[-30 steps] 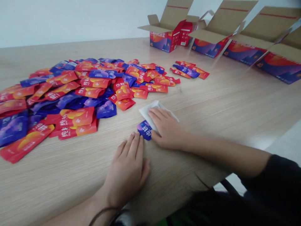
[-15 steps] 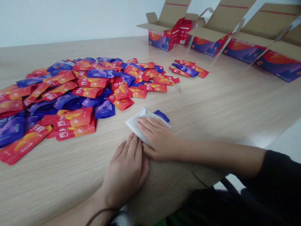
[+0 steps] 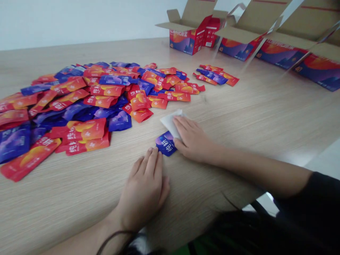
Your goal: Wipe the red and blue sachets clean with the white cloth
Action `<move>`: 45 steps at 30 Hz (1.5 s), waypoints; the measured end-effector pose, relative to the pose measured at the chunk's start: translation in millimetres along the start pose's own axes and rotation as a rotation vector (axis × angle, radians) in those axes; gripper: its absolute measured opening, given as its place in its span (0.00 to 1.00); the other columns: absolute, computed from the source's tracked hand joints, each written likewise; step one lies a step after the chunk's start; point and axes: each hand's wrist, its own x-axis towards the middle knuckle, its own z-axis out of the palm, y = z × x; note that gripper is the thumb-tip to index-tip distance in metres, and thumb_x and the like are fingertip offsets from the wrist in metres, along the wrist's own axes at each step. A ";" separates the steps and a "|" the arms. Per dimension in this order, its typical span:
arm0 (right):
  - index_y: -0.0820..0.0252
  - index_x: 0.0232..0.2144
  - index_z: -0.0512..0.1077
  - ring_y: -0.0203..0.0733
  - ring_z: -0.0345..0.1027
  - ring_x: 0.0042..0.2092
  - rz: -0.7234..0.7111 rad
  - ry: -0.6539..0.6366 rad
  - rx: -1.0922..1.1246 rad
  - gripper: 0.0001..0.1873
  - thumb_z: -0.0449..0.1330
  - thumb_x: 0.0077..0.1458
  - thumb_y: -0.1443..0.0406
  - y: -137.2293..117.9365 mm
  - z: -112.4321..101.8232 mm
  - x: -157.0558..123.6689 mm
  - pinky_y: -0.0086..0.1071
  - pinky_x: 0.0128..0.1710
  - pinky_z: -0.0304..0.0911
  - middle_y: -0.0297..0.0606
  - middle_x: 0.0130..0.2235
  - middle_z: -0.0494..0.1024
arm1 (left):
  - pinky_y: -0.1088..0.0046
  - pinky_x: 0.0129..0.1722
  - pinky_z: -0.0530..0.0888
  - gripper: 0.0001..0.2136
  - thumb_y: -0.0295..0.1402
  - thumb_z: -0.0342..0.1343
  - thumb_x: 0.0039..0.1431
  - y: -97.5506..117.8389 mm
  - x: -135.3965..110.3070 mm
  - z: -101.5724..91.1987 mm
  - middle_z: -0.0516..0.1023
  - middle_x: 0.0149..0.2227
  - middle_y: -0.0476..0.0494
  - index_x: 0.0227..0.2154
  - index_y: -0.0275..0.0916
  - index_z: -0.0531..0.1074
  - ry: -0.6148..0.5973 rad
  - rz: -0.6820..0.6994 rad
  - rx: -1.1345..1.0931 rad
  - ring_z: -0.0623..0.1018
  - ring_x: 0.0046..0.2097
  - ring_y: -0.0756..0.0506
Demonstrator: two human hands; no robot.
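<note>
Heaped sachets (image 3: 79,106) bar our left hand (image 3: 142,193) leftward; a wide lane of bench (image 3: 252,113) runs past our right hand (image 3: 192,138) toward the cartons (image 3: 186,40).

**Both hands flat, palms down**

The left hand (image 3: 142,193) rests at lower centre of the frame, fingers pointing up. The right hand (image 3: 192,139) lies near it, fingers pointing left, its bare forearm (image 3: 255,170) reaching in from the right.

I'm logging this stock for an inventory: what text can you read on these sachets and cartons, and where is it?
"纯耕": large white characters on the blue sachet and the red sachets.
"40": lower corner of the leftmost carton.
The line of characters along that carton's top edge and the sachets' small print are too blurred to read.
</note>
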 end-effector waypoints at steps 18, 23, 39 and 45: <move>0.77 0.62 0.59 0.58 0.52 0.64 -0.220 -0.018 0.032 0.35 0.52 0.57 0.59 -8.0 0.1 -0.4 0.50 0.64 0.49 0.57 0.64 0.62 | 0.51 0.48 0.76 0.22 0.33 0.48 0.58 -2.2 0.0 0.5 0.74 0.52 0.18 0.49 0.19 0.71 -0.003 0.010 -0.022 0.75 0.54 0.28; 0.75 0.62 0.59 0.54 0.53 0.64 -0.138 -0.033 0.044 0.33 0.51 0.59 0.60 6.2 -5.6 2.1 0.48 0.65 0.49 0.55 0.64 0.62 | 0.53 0.48 0.76 0.24 0.34 0.48 0.58 -5.1 1.1 -1.6 0.73 0.54 0.20 0.51 0.20 0.70 -0.024 0.018 -0.024 0.75 0.55 0.29; 0.71 0.56 0.68 0.57 0.60 0.61 0.088 -0.067 -0.097 0.25 0.48 0.62 0.62 54.3 -31.6 13.8 0.51 0.60 0.54 0.55 0.61 0.67 | 0.56 0.41 0.76 0.11 0.32 0.46 0.63 -20.0 12.8 -4.4 0.76 0.44 0.31 0.38 0.32 0.71 -0.082 -0.017 -0.036 0.76 0.47 0.34; 0.67 0.55 0.69 0.53 0.60 0.59 -0.098 0.075 0.046 0.25 0.57 0.58 0.59 38.9 -25.7 13.0 0.48 0.60 0.52 0.51 0.58 0.70 | 0.55 0.42 0.72 0.11 0.37 0.45 0.66 -41.6 23.7 4.3 0.73 0.41 0.36 0.39 0.36 0.69 -0.117 -0.132 -0.106 0.71 0.43 0.36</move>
